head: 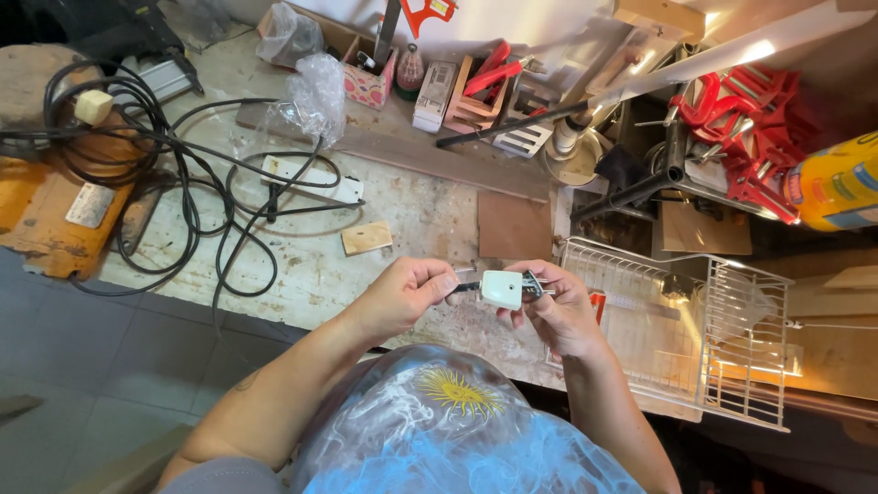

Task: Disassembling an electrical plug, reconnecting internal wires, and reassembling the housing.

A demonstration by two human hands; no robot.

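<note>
- Both hands together over the near edge of the workbench (402,206), meeting at one small object.
- Right hand (560,306) grips a small white boxy plug-like part (502,289); fingers wrapped behind and under it, thumb side toward the body. Metal bits stick out past it on the right, too small to make out.
- Left hand (407,291) pinches closed on a thin dark piece (465,286), cable or tool tip, can't tell, which touches the left end of the white part.
- White part sits between the two hands, held in the air just above the bench edge, in front of the person's torso.
- Bench surface: worn, stained, dusty.
- Black cable (174,174) looped in a tangle on the left half of the bench, running to a white power strip (311,178) lying flat.
- Small wooden block (367,238) near the strip, well apart from the hands.
- Crumpled clear plastic bag (315,96) further back.
- White wire rack (695,320) just beside the right hand, to the right, hanging past the bench.
- Red clamps (745,128) piled at the upper right; yellow can (837,183) at the far right edge.
- Grey tiled floor (91,366) at the lower left.
</note>
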